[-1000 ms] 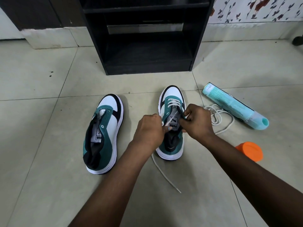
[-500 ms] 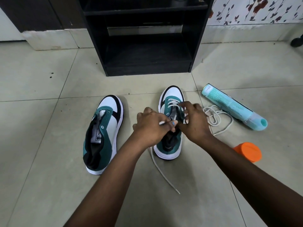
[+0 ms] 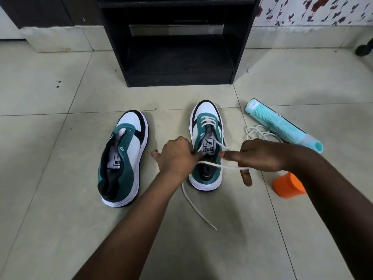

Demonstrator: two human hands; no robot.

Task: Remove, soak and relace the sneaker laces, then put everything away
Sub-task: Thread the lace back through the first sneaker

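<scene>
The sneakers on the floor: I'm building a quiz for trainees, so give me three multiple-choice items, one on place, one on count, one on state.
1. Where does the orange cap lie?
A. right of the right sneaker
B. inside the black shelf
C. between the two sneakers

2. How many sneakers carry a lace?
A. none
B. one
C. two

3. What does the right hand do?
A. rests flat on the floor
B. holds the bottle
C. pulls a lace

Key: 1 A, it lies on the tile right of the right sneaker. 2 B, the left sneaker has bare eyelets. 3 C, the white lace runs taut to it.
</scene>
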